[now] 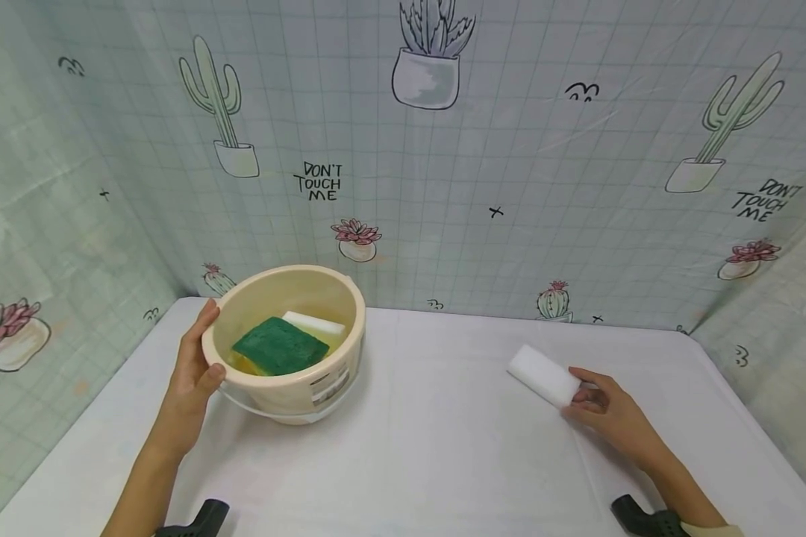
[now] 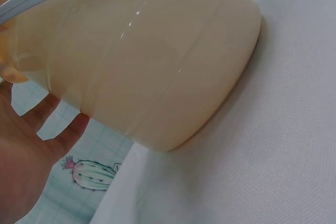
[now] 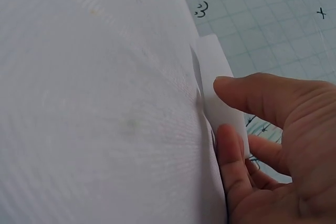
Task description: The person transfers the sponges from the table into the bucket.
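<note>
A beige plastic bucket [image 1: 295, 388] stands at the left on the white table [image 1: 430, 455]. Inside lie a green scouring sponge [image 1: 280, 345] with a yellow underside and a white sponge block [image 1: 312, 323]. My left hand [image 1: 201, 358] grips the bucket's left rim, thumb at the front edge and fingers along the outer wall. In the left wrist view the bucket wall [image 2: 157, 66] fills the frame above my palm [image 2: 26, 150]. At the right, my right hand [image 1: 580, 394] pinches the near end of another white sponge block [image 1: 542, 374] lying on the table. The right wrist view shows that block [image 3: 218, 61] between thumb and fingers [image 3: 228, 150].
A cactus-print curtain [image 1: 443, 186] walls in the table at the back and on both sides. The bucket's white handle [image 1: 255, 406] hangs down at its front. Black wrist mounts [image 1: 201, 518] show at the bottom edge.
</note>
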A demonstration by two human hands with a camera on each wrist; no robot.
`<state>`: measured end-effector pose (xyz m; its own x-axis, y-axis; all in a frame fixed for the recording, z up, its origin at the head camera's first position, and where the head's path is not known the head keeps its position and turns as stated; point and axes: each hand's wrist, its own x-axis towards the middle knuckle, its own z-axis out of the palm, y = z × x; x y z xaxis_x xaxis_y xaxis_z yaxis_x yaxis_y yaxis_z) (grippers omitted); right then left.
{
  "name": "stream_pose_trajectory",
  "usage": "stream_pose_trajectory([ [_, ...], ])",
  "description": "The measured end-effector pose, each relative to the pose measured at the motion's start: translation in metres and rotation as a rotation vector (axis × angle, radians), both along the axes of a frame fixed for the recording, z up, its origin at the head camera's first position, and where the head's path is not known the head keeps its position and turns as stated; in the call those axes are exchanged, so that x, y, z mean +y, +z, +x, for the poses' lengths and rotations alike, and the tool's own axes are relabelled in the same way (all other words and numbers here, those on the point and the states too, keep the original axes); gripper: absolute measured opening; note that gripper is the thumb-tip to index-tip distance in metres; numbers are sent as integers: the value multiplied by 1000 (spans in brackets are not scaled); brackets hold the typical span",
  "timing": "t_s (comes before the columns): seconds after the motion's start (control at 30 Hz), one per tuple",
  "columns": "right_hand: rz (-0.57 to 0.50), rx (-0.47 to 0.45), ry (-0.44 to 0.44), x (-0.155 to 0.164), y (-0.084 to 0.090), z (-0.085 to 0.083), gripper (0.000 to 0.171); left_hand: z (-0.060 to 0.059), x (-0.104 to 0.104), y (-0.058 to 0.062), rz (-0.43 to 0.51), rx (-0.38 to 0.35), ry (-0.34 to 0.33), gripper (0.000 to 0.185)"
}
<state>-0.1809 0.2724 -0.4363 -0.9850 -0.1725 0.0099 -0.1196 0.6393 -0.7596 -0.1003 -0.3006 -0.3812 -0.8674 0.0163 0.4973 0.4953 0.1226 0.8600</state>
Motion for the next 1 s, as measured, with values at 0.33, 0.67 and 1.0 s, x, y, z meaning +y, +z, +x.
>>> stream_pose_trajectory([
  [0.33,17,-1,-38,-5,-1,1,74,0,-1,-3,11,-3,0,64],
  [0.67,37,26,-111,-6,3,1,77,-1,1,0,21,-7,-10,64],
  [1.0,-15,55,-90,-21,21,6,74,-1,-1,0,14,-6,-3,64],
])
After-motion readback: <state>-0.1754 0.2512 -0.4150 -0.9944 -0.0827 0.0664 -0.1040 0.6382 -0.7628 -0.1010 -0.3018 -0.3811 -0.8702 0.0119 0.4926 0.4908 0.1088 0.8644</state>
